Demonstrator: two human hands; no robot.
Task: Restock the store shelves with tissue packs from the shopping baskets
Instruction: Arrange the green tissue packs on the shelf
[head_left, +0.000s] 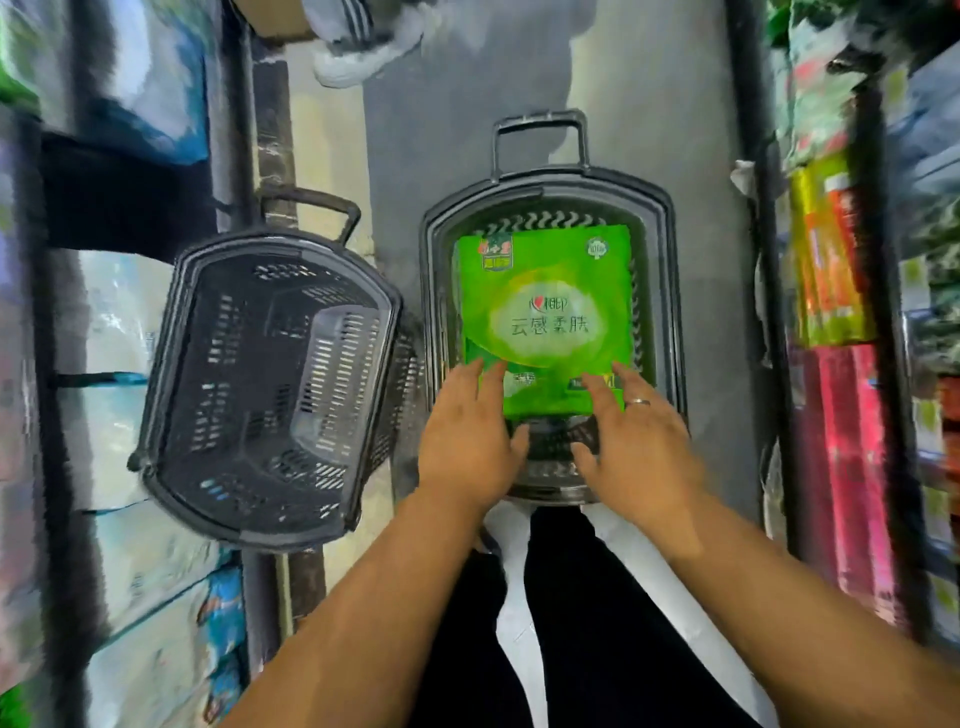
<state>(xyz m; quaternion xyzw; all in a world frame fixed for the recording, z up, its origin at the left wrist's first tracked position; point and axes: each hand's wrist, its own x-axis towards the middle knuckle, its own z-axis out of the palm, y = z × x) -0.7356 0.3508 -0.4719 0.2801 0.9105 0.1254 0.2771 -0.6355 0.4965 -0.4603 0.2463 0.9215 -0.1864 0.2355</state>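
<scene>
Reaching down, both hands (470, 436) (636, 441) spread fingers over green tissue pack (545, 312).

Bright, even indoor light. Wide-angle distortion smears the shelves (748, 104) at both edges; the central green tissue pack (545, 312) is sharp; a pale sheen lies on the left basket (332, 332).

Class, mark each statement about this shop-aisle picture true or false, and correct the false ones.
1. The green tissue pack lies in the right basket. True.
2. The left basket is full of packs. False: it is empty.
3. The right hand wears a ring. True.
4. The left hand rests on the left basket. False: its fingers touch the pack's near edge.
</scene>
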